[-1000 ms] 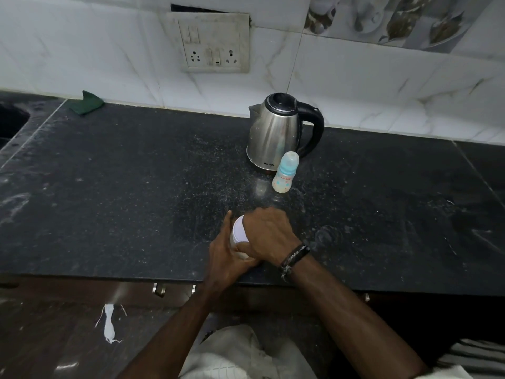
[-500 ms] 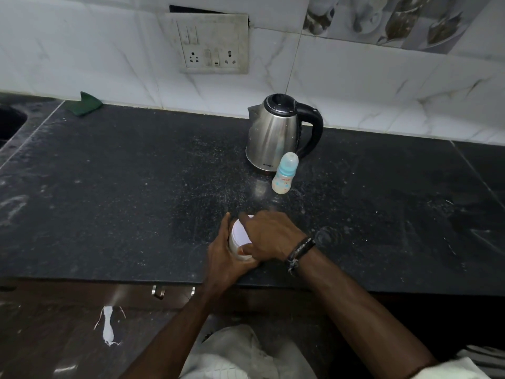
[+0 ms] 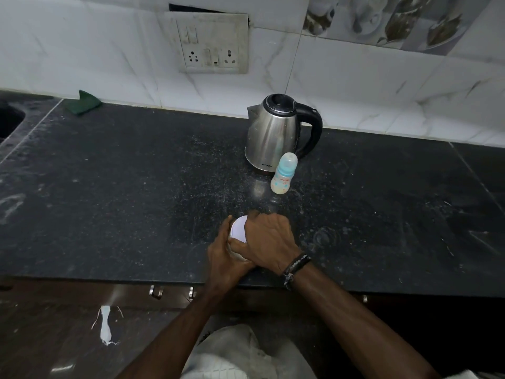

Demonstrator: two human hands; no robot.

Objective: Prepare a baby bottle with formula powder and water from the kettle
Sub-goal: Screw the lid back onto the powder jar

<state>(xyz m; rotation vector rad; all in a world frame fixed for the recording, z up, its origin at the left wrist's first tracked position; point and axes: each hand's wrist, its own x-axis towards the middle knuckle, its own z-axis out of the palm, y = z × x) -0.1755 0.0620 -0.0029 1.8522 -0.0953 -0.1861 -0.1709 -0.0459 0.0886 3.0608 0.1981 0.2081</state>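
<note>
A small jar with a white lid [image 3: 238, 227] stands near the front edge of the black counter [image 3: 123, 187]. My left hand [image 3: 222, 254] wraps around the jar's body from the left. My right hand [image 3: 269, 240] lies over the lid from the right, fingers closed on its rim. Most of the jar is hidden by both hands. Farther back stands a baby bottle [image 3: 283, 174] with a pale blue cap, upright, with whitish contents at its bottom. Right behind the bottle is a steel kettle [image 3: 273, 132] with a black handle and a closed lid.
White powder is scattered over the counter around the kettle and the jar. A green cloth [image 3: 87, 102] lies at the back left by the tiled wall. A sink edge [image 3: 11, 119] shows at far left. A socket panel [image 3: 211, 42] hangs on the wall.
My right hand has turned a little on the lid, wrist swinging to the right. The jar, the bottle and the kettle stay where they were.
</note>
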